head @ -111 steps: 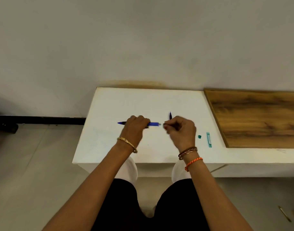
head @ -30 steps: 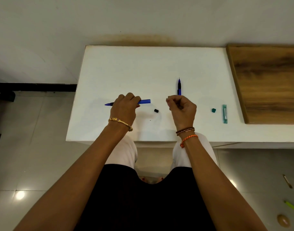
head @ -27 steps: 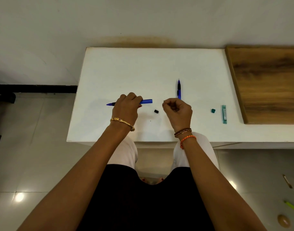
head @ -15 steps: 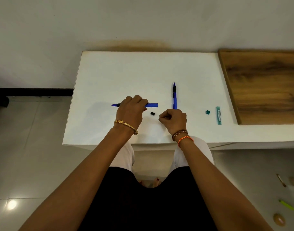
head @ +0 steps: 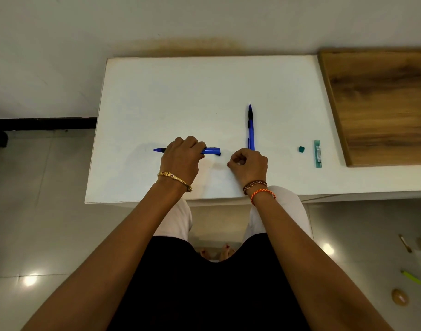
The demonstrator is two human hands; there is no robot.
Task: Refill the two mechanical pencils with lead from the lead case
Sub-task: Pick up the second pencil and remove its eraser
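My left hand (head: 182, 158) grips a blue mechanical pencil (head: 210, 151) that lies level over the white table (head: 180, 96), tip pointing left. A small black cap (head: 219, 154) sits right at the pencil's open rear end. My right hand (head: 249, 164) rests just right of it with thumb and forefinger pinched; I see nothing in the pinch. The second blue pencil (head: 251, 126) lies on the table beyond my right hand, tip pointing away. The teal lead case (head: 318, 153) and its teal cap (head: 301, 149) lie further right.
A brown wooden board (head: 381, 103) covers the table's right end, just past the lead case. The wall runs along the table's far edge. My knees are under the near edge. Small items lie on the tiled floor at lower right (head: 411, 278).
My right hand has drawn back toward me and to the left, uncovering the second pencil. The held pencil's rear end now sits beside the black cap.
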